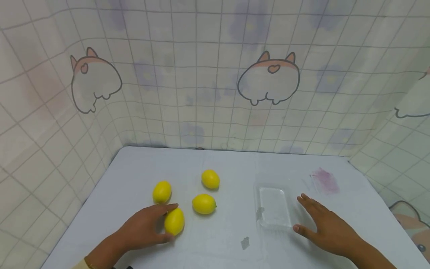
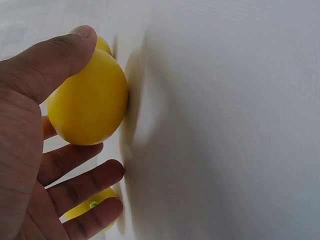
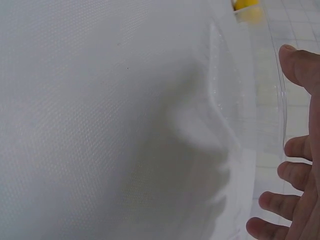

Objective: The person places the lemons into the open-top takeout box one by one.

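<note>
Left hand (image 1: 144, 228) lies on the white counter (image 1: 221, 160), its grip curled round the nearest lemon (image 1: 174, 221): thumb over the far side, fingers under the near side. From the left wrist the same lemon (image 2: 90, 100) fills the palm, thumb (image 2: 55, 60) pressed on top; whether it has left the surface cannot be told from that view. Behind it only slivers of two other lemons show, one past the thumb and one between the lower fingers.

Three more lemons sit loose on the counter: one (image 1: 162, 191) just beyond the left fingertips, one (image 1: 203, 204) to the right of the held fruit, one (image 1: 210, 179) farther back. All well apart from each other.

Right hand (image 1: 324, 224) is flat on the counter with its grip spread open, holding nothing, just beside the right edge of a clear plastic tray (image 1: 273, 207). The tray is hard to read against the white cloth; its rim shows mostly as glints. Contact between thumb and tray cannot be settled. From the right wrist the tray wall (image 3: 225, 115) is a faint ridge, fingertips (image 3: 295, 147) cut off at the frame edge.

A pinkish smear (image 1: 325, 180) marks the cloth behind the right hand.
</note>
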Demonstrator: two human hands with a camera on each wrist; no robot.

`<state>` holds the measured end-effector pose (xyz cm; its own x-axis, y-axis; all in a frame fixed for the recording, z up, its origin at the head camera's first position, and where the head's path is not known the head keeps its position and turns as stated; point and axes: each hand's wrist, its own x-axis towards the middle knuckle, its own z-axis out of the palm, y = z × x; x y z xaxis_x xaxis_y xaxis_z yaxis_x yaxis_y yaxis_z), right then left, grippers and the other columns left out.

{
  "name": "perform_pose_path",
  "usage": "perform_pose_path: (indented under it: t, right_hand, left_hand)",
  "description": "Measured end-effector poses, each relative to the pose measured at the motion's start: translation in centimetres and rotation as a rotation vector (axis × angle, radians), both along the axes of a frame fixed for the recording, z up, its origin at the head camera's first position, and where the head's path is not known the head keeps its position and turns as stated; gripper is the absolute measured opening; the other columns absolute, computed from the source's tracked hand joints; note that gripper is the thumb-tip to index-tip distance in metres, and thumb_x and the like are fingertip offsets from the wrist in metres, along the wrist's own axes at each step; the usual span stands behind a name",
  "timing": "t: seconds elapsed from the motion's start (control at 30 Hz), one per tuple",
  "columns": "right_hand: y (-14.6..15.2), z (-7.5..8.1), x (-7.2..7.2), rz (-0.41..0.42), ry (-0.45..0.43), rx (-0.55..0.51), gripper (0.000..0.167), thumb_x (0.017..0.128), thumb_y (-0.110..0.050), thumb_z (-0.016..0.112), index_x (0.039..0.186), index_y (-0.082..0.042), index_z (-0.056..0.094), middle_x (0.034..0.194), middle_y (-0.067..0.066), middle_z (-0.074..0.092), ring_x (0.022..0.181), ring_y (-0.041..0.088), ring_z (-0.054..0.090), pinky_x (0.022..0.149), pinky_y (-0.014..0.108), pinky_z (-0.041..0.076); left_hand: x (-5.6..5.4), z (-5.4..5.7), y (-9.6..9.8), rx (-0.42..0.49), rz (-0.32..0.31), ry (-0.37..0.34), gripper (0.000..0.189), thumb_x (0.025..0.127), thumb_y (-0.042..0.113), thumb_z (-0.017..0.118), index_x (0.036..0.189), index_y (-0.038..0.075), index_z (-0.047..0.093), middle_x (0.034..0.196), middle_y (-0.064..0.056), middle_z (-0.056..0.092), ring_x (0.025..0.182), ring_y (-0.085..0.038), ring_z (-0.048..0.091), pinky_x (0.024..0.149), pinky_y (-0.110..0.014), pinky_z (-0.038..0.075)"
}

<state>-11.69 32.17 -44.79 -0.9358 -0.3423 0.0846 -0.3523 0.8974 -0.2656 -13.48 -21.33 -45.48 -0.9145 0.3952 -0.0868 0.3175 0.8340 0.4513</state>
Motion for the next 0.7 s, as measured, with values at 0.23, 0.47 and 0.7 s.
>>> perform_pose_path:
  t: [0.23,0.47,0.7]
  right_hand:
    - [-0.1,0.1,0.0,0.001,-0.005,0.002,0.087,0.093,-0.06,0.066,0.157,-0.008,0.039,0.16,0.017,0.039,0.139,0.044,0.044,0.097,0.068,0.046]
    - [-0.1,0.1,0.0,-0.007,-0.011,0.013,0.088,0.093,-0.062,0.065,0.157,-0.007,0.039,0.16,0.018,0.039,0.139,0.044,0.044,0.096,0.068,0.046]
    - [0.0,0.0,0.0,-0.012,-0.014,0.007,0.087,0.093,-0.062,0.065,0.157,-0.008,0.039,0.16,0.017,0.039,0.139,0.043,0.044,0.096,0.067,0.047]
  left_hand:
    - [0.0,-0.5,0.2,-0.056,0.004,0.046,0.086,0.071,0.062,0.086,0.145,0.029,0.058,0.142,0.01,0.058,0.131,-0.02,0.054,0.108,-0.052,0.045]
    - [-0.1,0.2,0.6,-0.027,-0.007,0.105,0.082,0.072,0.056,0.088,0.143,0.027,0.059,0.134,0.012,0.061,0.118,-0.012,0.058,0.103,-0.047,0.049]
    - [-0.5,1.6,1.5,0.071,-0.028,0.16,0.081,0.074,0.052,0.088,0.145,0.027,0.057,0.14,0.017,0.057,0.122,-0.009,0.056,0.105,-0.044,0.048]
